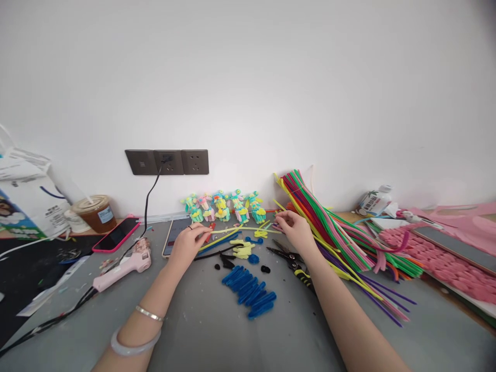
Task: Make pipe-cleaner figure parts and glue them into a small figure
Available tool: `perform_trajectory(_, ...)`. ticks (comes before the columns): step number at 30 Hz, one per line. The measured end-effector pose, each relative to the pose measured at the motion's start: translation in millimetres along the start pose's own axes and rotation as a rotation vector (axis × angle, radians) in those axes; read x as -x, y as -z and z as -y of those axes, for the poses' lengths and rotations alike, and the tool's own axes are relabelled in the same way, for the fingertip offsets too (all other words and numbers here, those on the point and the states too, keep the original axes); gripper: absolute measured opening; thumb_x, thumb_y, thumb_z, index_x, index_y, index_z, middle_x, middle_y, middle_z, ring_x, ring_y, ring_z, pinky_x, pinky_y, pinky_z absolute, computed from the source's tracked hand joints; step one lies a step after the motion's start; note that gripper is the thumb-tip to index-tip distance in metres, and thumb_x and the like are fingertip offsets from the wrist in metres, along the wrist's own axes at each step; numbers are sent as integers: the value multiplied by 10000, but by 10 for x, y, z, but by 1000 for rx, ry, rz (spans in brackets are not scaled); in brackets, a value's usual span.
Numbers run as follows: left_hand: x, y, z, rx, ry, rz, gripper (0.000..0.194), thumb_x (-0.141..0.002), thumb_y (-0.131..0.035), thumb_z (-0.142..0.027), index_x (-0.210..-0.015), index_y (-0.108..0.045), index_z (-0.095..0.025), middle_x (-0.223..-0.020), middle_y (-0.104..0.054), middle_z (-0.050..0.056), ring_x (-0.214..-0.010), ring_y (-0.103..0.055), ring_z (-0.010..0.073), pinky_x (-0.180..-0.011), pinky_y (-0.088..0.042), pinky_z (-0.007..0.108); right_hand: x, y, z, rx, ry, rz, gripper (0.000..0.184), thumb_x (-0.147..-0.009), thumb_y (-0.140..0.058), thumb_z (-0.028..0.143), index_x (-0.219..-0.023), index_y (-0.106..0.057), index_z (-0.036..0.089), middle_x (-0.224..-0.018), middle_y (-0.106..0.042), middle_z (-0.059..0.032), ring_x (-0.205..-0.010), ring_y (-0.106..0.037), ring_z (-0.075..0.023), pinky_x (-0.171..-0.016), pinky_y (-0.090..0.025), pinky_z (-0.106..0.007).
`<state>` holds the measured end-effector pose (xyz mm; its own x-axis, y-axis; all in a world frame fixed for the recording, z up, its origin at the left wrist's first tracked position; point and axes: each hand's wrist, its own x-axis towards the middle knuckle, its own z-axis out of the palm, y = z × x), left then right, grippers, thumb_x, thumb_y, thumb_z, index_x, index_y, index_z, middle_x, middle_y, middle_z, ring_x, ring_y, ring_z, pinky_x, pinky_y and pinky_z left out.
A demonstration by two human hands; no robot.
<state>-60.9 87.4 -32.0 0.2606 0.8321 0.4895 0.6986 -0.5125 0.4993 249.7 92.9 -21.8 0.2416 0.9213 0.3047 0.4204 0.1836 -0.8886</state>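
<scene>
A pale yellow pipe cleaner [240,228] stretches sideways between my hands, roughly level above the grey mat. My left hand [189,245] pinches its left end, fingertips together. The other end is between the closed fingers of my right hand [296,230]. Below the strand lie a folded yellow pipe cleaner [243,249], a small blue coil [253,259] and small black pieces [265,269]. Nearer to me is a zigzag of blue pipe cleaner [250,292]. Pliers [302,276] with black and yellow handles rest partly behind my right forearm.
Several colourful pipe-cleaner figures [220,206] stand along the wall. A large bundle of pipe cleaners [329,227] leans at right, near a white bottle [382,199]. At left are a pink glue gun [122,268], a phone [116,235] and a drink cup [95,212].
</scene>
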Motion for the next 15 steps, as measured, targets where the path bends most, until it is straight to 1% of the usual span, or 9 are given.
perform_trajectory(2, -1, -15, -48, 107, 42, -57, 255, -867, -516, -338, -864, -739, -214, -866, -704, 51, -618, -595, 149, -591, -453, 254, 49, -27, 83, 71, 76, -29, 236, -754, -612, 429, -792, -621, 197, -857, -675, -91, -740, -615, -235, -714, -504, -380)
perform_trajectory(4, 4, -40, -108, 248, 129, -142, 239, -844, -561, -366, -848, -732, -199, -868, -713, 59, -671, -623, 166, -590, -464, 251, 113, -54, 190, 127, 139, -75, 225, -774, -599, 411, -819, -636, 194, -887, -642, -101, -795, -581, -249, -761, -469, -385)
perform_trajectory(6, 14, -67, -176, 413, 244, -233, 245, -819, -599, -390, -851, -721, -181, -868, -725, 70, -743, -649, 190, -617, -485, 256, 188, -78, 304, 171, 194, -120, 241, -830, -545, 411, -824, -642, 191, -807, -607, -81, -751, -545, -232, -730, -439, -357)
perform_trajectory(8, 30, -87, -250, 581, 360, -315, 276, -795, -628, -415, -882, -714, -167, -845, -736, 75, -765, -657, 199, -629, -497, 263, 265, -106, 402, 166, 233, -103, 309, -889, -476, 432, -790, -644, 191, -649, -543, -27, -604, -481, -183, -619, -396, -310)
perform_trajectory(9, 39, -92, -287, 656, 411, -349, 299, -783, -644, -428, -896, -713, -161, -833, -739, 77, -755, -654, 197, -621, -496, 263, 301, -126, 439, 125, 228, -51, 357, -905, -453, 456, -765, -646, 190, -563, -483, 2, -531, -434, -161, -561, -363, -292)
perform_trajectory(11, 55, -96, -356, 790, 486, -386, 350, -756, -673, -457, -925, -720, -154, -846, -745, 86, -735, -646, 188, -591, -488, 259, 361, -180, 488, -22, 169, 128, 420, -907, -438, 512, -776, -664, 184, -468, -396, 39, -443, -367, -134, -486, -314, -274)
perform_trajectory(12, 62, -97, -385, 848, 509, -381, 373, -742, -690, -468, -939, -726, -154, -868, -748, 92, -738, -644, 186, -589, -487, 259, 384, -214, 503, -113, 131, 220, 423, -896, -452, 534, -831, -674, 179, -461, -404, 45, -426, -364, -128, -468, -312, -269)
perform_trajectory(13, 68, -97, -411, 897, 523, -365, 391, -728, -705, -476, -951, -734, -156, -892, -750, 99, -755, -647, 187, -598, -491, 261, 403, -249, 513, -206, 93, 301, 419, -882, -476, 543, -918, -674, 176, -484, -453, 43, -425, -386, -126, -464, -327, -265)
perform_trajectory(15, 76, -99, -450, 969, 533, -308, 417, -708, -728, -482, -976, -744, -163, -940, -753, 111, -815, -657, 200, -629, -501, 266, 430, -312, 533, -386, 1, 414, 436, -853, -538, 529, -1109, -617, 185, -629, -596, 10, -477, -478, -131, -494, -388, -263)
